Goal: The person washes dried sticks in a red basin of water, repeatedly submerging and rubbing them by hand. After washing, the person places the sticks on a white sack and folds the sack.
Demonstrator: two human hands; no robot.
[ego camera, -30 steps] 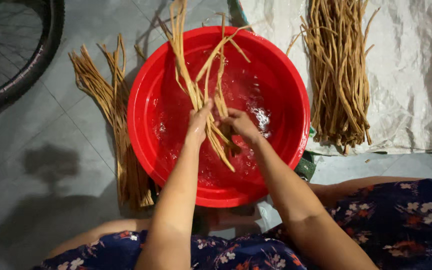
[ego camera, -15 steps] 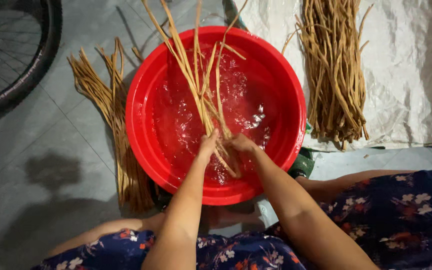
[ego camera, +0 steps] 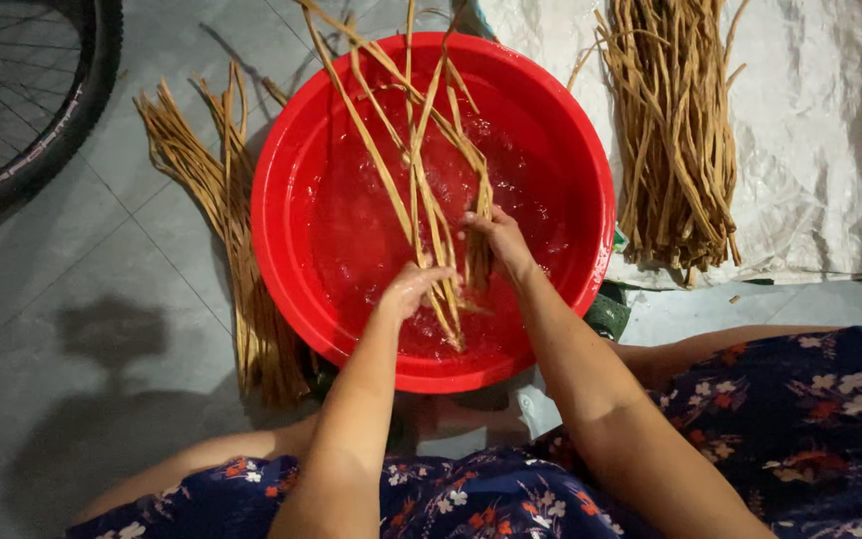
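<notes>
Your left hand [ego camera: 413, 287] and right hand [ego camera: 496, 238] both grip a bundle of long tan strips [ego camera: 421, 180] – its lower ends in the water of the red basin [ego camera: 291, 160]. More strips lie on the tiled floor [ego camera: 221, 220] left of it, another pile on the white sheet [ego camera: 670, 140] to the right.

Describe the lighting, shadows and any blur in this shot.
Head view: light is dim and uneven; dark shadows fall on the floor at lower left; the water in the red basin shows small glints; the hands and stalks are slightly soft, the wheel murky.
</notes>
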